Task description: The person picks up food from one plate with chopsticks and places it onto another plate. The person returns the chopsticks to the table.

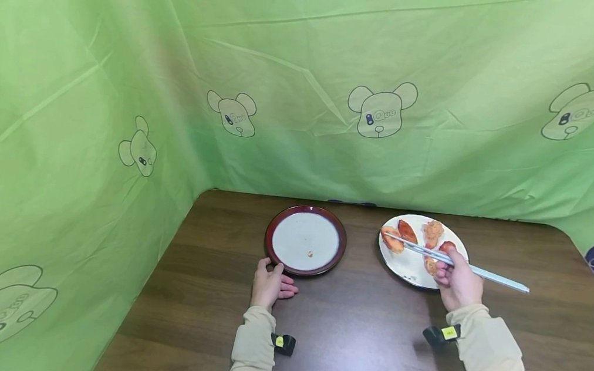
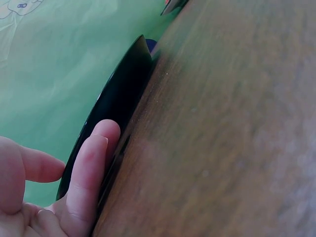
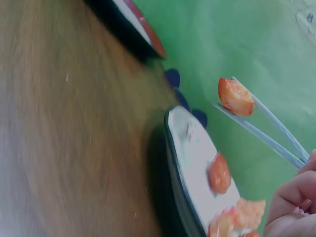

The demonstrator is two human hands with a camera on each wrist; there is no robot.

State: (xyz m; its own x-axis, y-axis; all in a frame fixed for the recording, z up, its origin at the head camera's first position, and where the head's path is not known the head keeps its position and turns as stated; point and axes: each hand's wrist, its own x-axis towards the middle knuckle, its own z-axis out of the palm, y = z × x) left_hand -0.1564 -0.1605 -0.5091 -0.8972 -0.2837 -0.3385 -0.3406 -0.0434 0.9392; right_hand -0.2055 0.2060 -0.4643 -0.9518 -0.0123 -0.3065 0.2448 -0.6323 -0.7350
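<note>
My left hand (image 1: 267, 284) grips the near edge of a pale plate with a dark red rim (image 1: 298, 233). Its thumb is at the rim and its fingers reach under the plate's dark underside, as the left wrist view shows. A small crumb (image 1: 310, 254) lies on this plate. Light metallic chopsticks (image 1: 496, 277) are held in my right hand (image 1: 460, 285), over the white plate (image 1: 401, 266). Between their tips is a reddish-orange food piece with a paler cut side (image 3: 235, 96), raised above the white plate in the right wrist view.
On the white plate are another red piece (image 1: 406, 231), a crumbly pale-orange piece (image 1: 433, 230) and other food partly behind my right hand. Both plates stand near the far edge of the brown wooden table (image 1: 358, 332). A green printed curtain (image 1: 300, 150) hangs behind and at the left.
</note>
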